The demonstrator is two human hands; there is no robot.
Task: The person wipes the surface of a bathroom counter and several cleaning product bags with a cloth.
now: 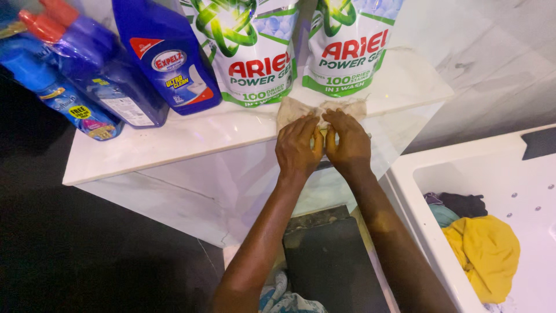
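A small beige cloth (pixel 292 108) lies crumpled on the front edge of a white marble shelf (pixel 174 142). My left hand (pixel 297 148) and my right hand (pixel 348 141) sit side by side on it, fingers pressed down and gripping the fabric. Much of the cloth is hidden under my fingers. Right behind it stand two green and white detergent pouches (pixel 249 52) (pixel 347 46).
A blue bottle (pixel 168 55) stands left of the pouches, with purple and blue spray bottles (pixel 92 69) further left. A white tub (pixel 504 191) at the right holds a yellow garment (pixel 486 252) and dark clothes. A dark mat (pixel 330 261) lies on the floor below.
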